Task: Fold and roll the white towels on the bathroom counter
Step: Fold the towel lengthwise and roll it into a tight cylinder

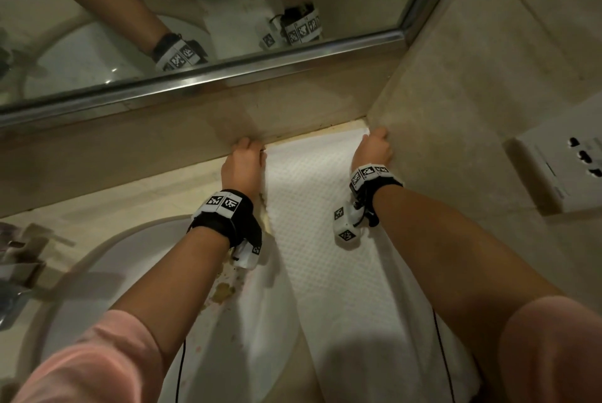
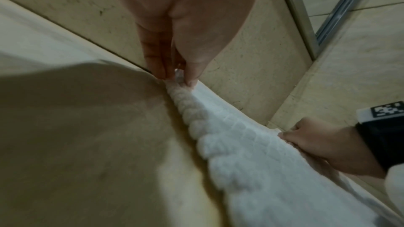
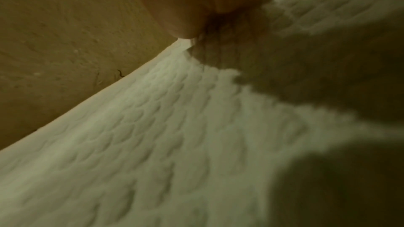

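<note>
Towel (image 1: 312, 239) lies lengthwise on tabletop (image 1: 136, 204), far end at back wall (image 1: 182, 142), near end hanging off front edge twd me. Waffle texture up, long sides folded in. My left hand (image 1: 242, 164) pinches far-left corner: thumb + fingers (image 2: 153, 61) grasp the edge right at the wall joint. My right hand (image 1: 373, 148) grips far-right corner, in the angle where side wall (image 1: 456, 109) meets back wall; thumb on top, fingers curled on the cloth. Sink (image 1: 107, 275) just left of towel. Mirror (image 1: 195, 11) above, socket plate (image 1: 560, 168) on side wall.
</note>
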Demonstrator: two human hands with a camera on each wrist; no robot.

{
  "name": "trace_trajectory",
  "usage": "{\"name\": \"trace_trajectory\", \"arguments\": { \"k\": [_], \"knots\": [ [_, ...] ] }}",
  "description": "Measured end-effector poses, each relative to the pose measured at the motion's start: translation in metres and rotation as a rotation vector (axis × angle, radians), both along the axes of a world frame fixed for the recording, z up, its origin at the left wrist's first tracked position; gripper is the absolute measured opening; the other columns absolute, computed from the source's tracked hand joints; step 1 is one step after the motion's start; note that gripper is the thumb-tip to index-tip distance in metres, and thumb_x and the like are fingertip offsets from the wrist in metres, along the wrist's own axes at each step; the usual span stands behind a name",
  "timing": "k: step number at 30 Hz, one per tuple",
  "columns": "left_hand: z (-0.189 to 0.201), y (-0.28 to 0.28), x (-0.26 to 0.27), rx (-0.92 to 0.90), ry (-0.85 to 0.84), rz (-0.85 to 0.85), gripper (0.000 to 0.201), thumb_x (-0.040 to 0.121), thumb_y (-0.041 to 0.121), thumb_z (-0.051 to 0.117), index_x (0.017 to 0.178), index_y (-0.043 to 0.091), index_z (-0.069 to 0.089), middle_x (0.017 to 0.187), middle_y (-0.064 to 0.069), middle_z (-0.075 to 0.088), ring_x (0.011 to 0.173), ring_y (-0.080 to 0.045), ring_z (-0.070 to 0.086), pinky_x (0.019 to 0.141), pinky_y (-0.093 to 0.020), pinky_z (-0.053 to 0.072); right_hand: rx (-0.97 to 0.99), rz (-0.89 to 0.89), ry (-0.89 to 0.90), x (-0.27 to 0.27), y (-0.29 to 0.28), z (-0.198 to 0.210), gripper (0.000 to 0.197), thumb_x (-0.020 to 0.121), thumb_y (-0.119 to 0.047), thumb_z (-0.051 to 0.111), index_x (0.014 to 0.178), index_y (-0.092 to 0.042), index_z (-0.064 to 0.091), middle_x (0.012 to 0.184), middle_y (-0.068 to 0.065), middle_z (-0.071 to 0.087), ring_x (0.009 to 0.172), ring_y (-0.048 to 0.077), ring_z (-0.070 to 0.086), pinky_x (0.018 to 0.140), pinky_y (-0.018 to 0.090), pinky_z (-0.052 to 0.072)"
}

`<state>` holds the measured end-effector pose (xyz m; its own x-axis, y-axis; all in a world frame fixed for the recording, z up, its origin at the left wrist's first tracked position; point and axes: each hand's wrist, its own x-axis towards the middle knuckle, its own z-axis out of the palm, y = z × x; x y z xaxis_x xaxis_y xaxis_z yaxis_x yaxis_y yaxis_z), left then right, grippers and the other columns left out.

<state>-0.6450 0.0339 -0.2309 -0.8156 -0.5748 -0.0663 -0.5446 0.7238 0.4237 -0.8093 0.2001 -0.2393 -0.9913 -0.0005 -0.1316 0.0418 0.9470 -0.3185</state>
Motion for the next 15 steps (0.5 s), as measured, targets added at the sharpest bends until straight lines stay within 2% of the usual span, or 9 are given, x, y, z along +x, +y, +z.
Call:
{"name": "trace_trajectory", "arguments": {
  "k": [5, 9, 11, 12, 14, 15],
  "knots": [
    [-0.013, -0.002, -0.002, -0.029, 0.025, -0.03, 0.019, 0.092, 0.005, 0.049, 0.102, -0.003, 0.063, 0.105, -0.021, 0.054, 0.094, -0.035, 0.055, 0.066, -0.04, 0.046, 0.126, 0.129, 0.039, 0.0, -0.002, 0.006, 0.026, 0.1, 0.001, 0.029, 0.121, 0.0, 0.043, 0.105, 0.022, 0.065, 0.097, 0.037, 0.064, 0.072, 0.041, 0.049],
    [-0.018, -0.002, -0.002, -0.072, 0.016, -0.039, 0.016, 0.084, -0.004, 0.057, 0.097, -0.001, 0.066, 0.101, -0.018, 0.056, 0.095, -0.034, 0.055, 0.063, -0.037, 0.046, 0.189, 0.242, 0.061, -0.002, -0.004, 0.011, 0.029, 0.099, 0.0, 0.028, 0.127, -0.001, 0.038, 0.102, 0.019, 0.065, 0.092, 0.036, 0.066, 0.064, 0.039, 0.044],
    [-0.019, -0.002, 0.0, -0.086, 0.008, -0.04, 0.018, 0.082, -0.005, 0.059, 0.098, 0.0, 0.067, 0.1, -0.017, 0.057, 0.098, -0.034, 0.053, 0.067, -0.038, 0.048, 0.216, 0.316, 0.094, -0.001, -0.005, 0.007, 0.033, 0.097, 0.002, 0.028, 0.129, 0.0, 0.039, 0.109, 0.02, 0.06, 0.089, 0.035, 0.065, 0.061, 0.038, 0.042],
    [-0.019, -0.002, 0.001, -0.087, 0.01, -0.04, 0.019, 0.082, -0.006, 0.058, 0.098, 0.0, 0.067, 0.1, -0.017, 0.058, 0.099, -0.034, 0.053, 0.07, -0.038, 0.048, 0.233, 0.353, 0.119, 0.0, -0.005, 0.005, 0.036, 0.094, 0.004, 0.029, 0.126, 0.001, 0.044, 0.109, 0.021, 0.057, 0.085, 0.034, 0.064, 0.058, 0.036, 0.041],
    [-0.018, -0.002, 0.002, -0.074, 0.03, -0.034, 0.019, 0.084, -0.005, 0.057, 0.098, 0.0, 0.068, 0.098, -0.019, 0.058, 0.098, -0.035, 0.053, 0.074, -0.038, 0.047, 0.296, 0.398, 0.105, 0.002, -0.008, 0.004, 0.037, 0.08, 0.008, 0.032, 0.105, 0.002, 0.058, 0.092, 0.021, 0.059, 0.07, 0.032, 0.061, 0.051, 0.03, 0.038],
    [-0.017, -0.003, 0.002, -0.062, 0.046, -0.027, 0.019, 0.085, -0.004, 0.056, 0.098, -0.001, 0.068, 0.098, -0.02, 0.059, 0.097, -0.035, 0.053, 0.076, -0.039, 0.046, 0.324, 0.422, 0.149, 0.001, -0.007, 0.002, 0.035, 0.076, 0.009, 0.032, 0.095, 0.002, 0.06, 0.086, 0.02, 0.06, 0.069, 0.031, 0.06, 0.053, 0.029, 0.04]
  ]
}}
